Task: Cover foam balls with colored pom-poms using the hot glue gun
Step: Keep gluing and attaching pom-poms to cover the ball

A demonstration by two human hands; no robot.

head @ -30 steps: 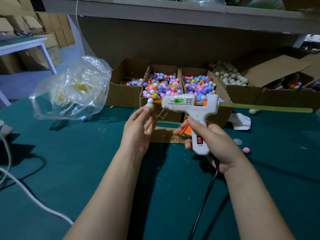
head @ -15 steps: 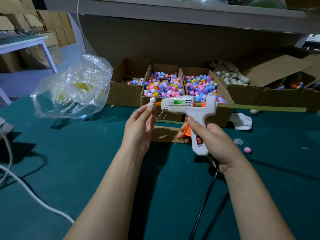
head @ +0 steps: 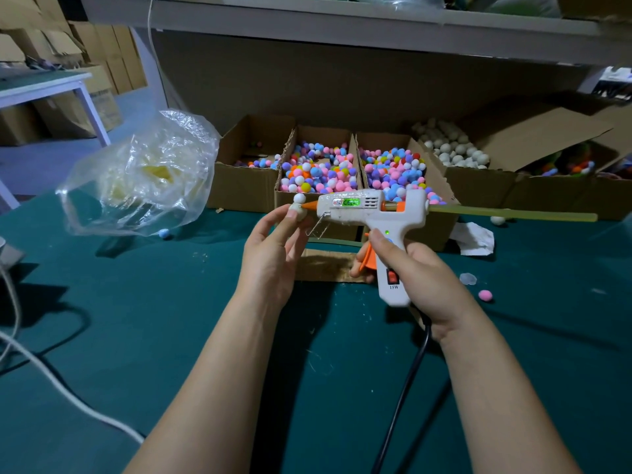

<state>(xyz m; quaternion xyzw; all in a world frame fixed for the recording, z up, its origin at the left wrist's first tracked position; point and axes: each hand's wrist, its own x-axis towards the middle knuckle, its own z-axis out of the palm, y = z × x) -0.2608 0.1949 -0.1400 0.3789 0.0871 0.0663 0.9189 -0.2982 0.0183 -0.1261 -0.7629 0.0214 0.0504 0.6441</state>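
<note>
My left hand pinches a small foam ball between thumb and fingertips, with a white pom-pom sitting on top of it. My right hand grips the handle of the white hot glue gun, a finger on its orange trigger. The gun's orange nozzle touches the foam ball. A long glue stick juts out of the gun's back to the right. Behind the hands, cardboard boxes hold colored pom-poms and plain foam balls.
A crumpled clear plastic bag lies at the left on the green table. A pink pom-pom and a blue one lie loose. The gun's black cord runs toward me; a white cord crosses the left. A shelf hangs overhead.
The glue gun has moved left, bringing its nozzle up against the foam ball. My left hand stays in about the same place with the ball.
</note>
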